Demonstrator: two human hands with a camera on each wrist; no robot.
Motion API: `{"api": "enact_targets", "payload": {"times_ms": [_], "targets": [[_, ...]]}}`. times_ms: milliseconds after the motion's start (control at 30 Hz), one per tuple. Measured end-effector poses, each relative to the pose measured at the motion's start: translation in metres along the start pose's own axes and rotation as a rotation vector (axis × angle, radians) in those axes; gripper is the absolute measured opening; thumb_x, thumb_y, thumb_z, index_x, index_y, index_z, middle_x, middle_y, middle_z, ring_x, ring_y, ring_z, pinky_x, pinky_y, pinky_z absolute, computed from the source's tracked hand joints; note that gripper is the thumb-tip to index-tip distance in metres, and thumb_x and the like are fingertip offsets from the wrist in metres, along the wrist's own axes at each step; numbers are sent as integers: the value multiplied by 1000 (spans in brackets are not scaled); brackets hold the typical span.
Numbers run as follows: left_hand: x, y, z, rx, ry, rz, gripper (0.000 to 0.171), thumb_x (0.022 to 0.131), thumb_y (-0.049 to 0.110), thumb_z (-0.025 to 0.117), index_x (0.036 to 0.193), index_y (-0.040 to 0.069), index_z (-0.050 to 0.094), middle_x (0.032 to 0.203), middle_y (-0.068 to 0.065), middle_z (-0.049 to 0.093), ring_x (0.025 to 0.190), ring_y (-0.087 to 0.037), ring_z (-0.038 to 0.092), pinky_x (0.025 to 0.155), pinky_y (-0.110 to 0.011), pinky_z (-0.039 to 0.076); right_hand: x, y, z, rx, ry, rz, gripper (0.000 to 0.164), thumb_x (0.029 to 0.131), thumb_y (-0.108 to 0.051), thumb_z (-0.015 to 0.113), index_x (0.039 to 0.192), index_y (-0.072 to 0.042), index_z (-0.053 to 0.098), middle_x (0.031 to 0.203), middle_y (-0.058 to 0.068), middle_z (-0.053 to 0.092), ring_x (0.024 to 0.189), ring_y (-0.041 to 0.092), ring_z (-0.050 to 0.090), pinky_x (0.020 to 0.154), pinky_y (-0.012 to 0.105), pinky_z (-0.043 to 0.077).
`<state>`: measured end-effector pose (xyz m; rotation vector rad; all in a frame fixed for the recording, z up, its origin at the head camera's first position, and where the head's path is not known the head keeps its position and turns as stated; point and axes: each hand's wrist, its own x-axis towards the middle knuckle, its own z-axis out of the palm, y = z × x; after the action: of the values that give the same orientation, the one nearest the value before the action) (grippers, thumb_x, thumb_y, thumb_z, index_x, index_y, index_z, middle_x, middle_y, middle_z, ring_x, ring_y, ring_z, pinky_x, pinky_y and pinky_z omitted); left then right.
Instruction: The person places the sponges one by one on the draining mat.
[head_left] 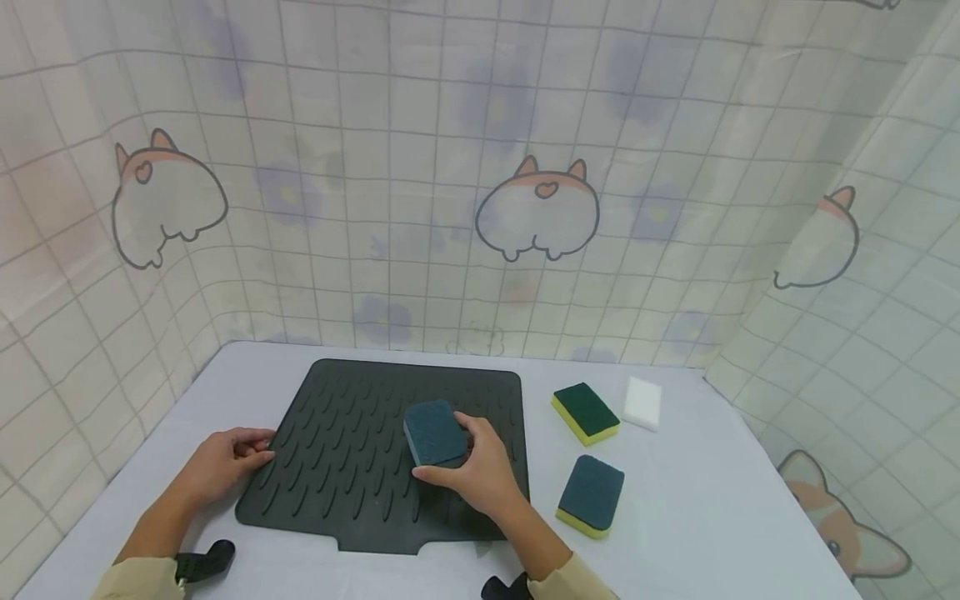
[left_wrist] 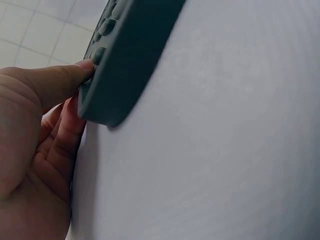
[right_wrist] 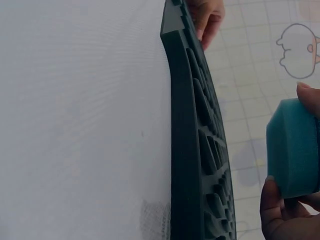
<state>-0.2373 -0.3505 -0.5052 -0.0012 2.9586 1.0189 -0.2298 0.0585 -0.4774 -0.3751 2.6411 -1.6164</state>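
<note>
- Right hand (head_left: 483, 473): thumb and fingers spread to sponge width, grasping the opposite edges of a rectangular blue foam sponge with a dark-blue scouring face (head_left: 433, 432).
- Sponge position: held above, and apart from, a dark grey-green rubber mat with raised ridges (head_left: 337, 433); scouring face upward.
- Left hand (head_left: 219, 463): pinching the mat's left edge, thumb on top, fingers below.
- Mat: lying on the white-covered table (head_left: 720, 500).
- Right of mat: green-and-yellow sponge (head_left: 587, 410), blue-topped yellow sponge (head_left: 592, 492), white rectangular block (head_left: 642, 403).

The table (head_left: 720, 508) carries mat (head_left: 352, 450), sponges (head_left: 592, 492) and white block (head_left: 642, 403).
</note>
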Motion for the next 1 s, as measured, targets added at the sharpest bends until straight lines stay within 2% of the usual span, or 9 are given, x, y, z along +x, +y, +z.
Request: {"api": "enact_targets", "payload": {"times_ms": [600, 1000], "targets": [[-1, 1, -1, -1, 2, 5, 48, 94, 23, 75, 130, -6, 64, 97, -5, 66, 87, -18, 56, 69, -28, 46, 13, -2, 15, -13, -26, 10, 98, 74, -46, 91, 152, -7, 46, 133, 10, 55, 114, 22, 55, 95, 46, 53], [-1, 2, -1, 6, 1, 11, 48, 94, 22, 75, 130, -7, 64, 97, -5, 66, 87, -18, 56, 69, -28, 46, 18, -4, 24, -8, -30, 23, 99, 74, -48, 91, 152, -7, 45, 137, 10, 55, 117, 23, 56, 97, 46, 54]]}}
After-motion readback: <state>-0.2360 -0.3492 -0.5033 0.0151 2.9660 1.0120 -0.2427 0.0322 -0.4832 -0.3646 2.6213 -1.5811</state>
